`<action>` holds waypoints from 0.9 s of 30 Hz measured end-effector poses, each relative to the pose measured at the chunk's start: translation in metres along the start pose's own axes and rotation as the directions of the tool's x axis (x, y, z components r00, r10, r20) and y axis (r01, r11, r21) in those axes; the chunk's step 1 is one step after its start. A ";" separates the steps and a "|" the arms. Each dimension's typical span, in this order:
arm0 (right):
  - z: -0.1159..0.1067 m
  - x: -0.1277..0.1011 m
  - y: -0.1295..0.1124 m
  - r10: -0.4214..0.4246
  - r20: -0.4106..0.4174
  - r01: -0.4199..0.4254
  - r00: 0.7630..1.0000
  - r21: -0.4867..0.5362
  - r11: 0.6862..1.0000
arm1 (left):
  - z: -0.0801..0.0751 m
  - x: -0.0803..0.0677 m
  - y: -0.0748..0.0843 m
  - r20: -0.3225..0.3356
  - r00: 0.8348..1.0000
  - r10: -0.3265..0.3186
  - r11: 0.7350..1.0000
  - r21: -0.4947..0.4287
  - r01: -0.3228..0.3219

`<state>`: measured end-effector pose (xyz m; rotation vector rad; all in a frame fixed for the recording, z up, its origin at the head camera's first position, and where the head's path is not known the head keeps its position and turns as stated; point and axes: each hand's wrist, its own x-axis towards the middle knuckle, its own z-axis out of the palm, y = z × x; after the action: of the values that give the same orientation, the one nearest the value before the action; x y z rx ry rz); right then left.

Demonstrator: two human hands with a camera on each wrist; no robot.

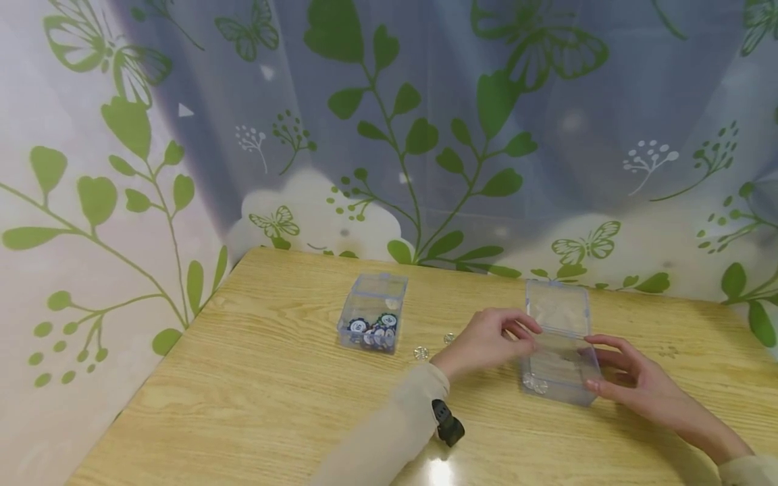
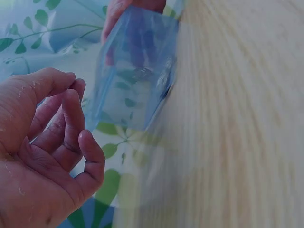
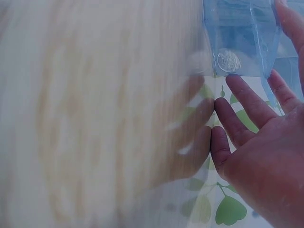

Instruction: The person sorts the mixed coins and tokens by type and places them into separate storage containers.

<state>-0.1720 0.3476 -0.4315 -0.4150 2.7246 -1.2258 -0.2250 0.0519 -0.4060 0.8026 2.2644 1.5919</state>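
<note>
A clear hinged plastic box (image 1: 562, 398) stands on the table with its lid raised at the back. Several transparent coin-like tokens (image 1: 535, 385) lie at its front left. My left hand (image 1: 486, 344) hovers at the box's left rim, fingers loosely bent, thumb and forefinger tips close together; no object shows between them (image 2: 52, 123). My right hand (image 1: 644, 385) rests its fairly straight fingers against the box's right wall, thumb near the front corner. From the right wrist, one token (image 3: 229, 61) shows through the wall beside the fingertips.
Left of the hands, a second clear box (image 1: 346, 337) with its lid up contains several poker chips (image 1: 358, 326). Loose clear tokens (image 1: 421, 353) lie between the boxes, and more small clear pieces (image 1: 668, 349) on the right. A patterned curtain (image 1: 437, 135) hangs behind the table.
</note>
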 end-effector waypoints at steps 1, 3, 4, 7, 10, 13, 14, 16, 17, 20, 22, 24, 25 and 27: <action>0.000 0.000 0.000 0.000 -0.003 0.000 1.000 -0.003 1.000 | -0.003 -0.001 0.000 -0.007 1.000 0.000 1.000 0.001 0.000; 0.000 0.000 0.001 0.000 -0.008 0.000 1.000 -0.007 1.000 | -0.010 -0.003 -0.001 -0.021 1.000 -0.006 1.000 0.007 0.006; 0.000 0.000 0.001 0.003 -0.007 -0.003 1.000 -0.007 1.000 | -0.014 -0.004 -0.001 -0.029 1.000 -0.008 1.000 0.021 0.009; 0.000 0.000 0.001 0.004 -0.007 -0.004 1.000 -0.005 1.000 | -0.025 -0.008 -0.002 -0.060 0.998 -0.012 0.995 0.103 0.018; 0.000 0.001 0.001 0.000 -0.005 0.000 1.000 -0.001 1.000 | -0.035 -0.011 -0.006 -0.105 0.994 -0.021 0.966 0.254 0.048; 0.000 0.000 0.001 -0.007 -0.007 0.007 1.000 -0.004 1.000 | -0.044 -0.014 -0.012 -0.157 0.986 -0.051 0.919 0.379 0.108; 0.001 0.000 0.001 -0.007 -0.007 0.007 1.000 -0.008 1.000 | -0.047 -0.016 -0.015 -0.173 0.983 -0.065 0.905 0.405 0.131; 0.001 0.000 0.001 -0.006 -0.008 0.006 1.000 -0.014 1.000 | -0.052 -0.019 -0.018 -0.194 0.977 -0.089 0.890 0.424 0.165; 0.000 0.000 0.001 -0.005 -0.009 0.005 1.000 -0.015 1.000 | -0.054 -0.021 -0.020 -0.202 0.974 -0.103 0.886 0.427 0.182; 0.000 0.001 0.001 0.005 -0.002 -0.005 1.000 -0.014 1.000 | -0.061 -0.024 -0.024 -0.217 0.966 -0.138 0.875 0.431 0.222; -0.001 0.001 0.001 0.010 0.007 -0.010 1.000 -0.003 1.000 | -0.065 -0.026 -0.025 -0.220 0.962 -0.159 0.870 0.430 0.242; -0.001 0.001 0.001 0.013 0.011 -0.013 1.000 0.003 1.000 | -0.067 -0.026 -0.026 -0.224 0.959 -0.176 0.865 0.430 0.259; -0.001 0.001 0.001 0.012 0.012 -0.012 1.000 0.007 1.000 | -0.068 -0.027 -0.026 -0.223 0.958 -0.182 0.861 0.433 0.265; -0.001 0.001 0.001 0.008 0.009 -0.008 1.000 0.007 1.000 | -0.069 -0.027 -0.026 -0.213 0.958 -0.191 0.853 0.447 0.270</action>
<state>-0.1735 0.3480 -0.4315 -0.4076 2.7115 -1.2283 -0.2457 -0.0239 -0.4077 0.4800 2.7972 1.0377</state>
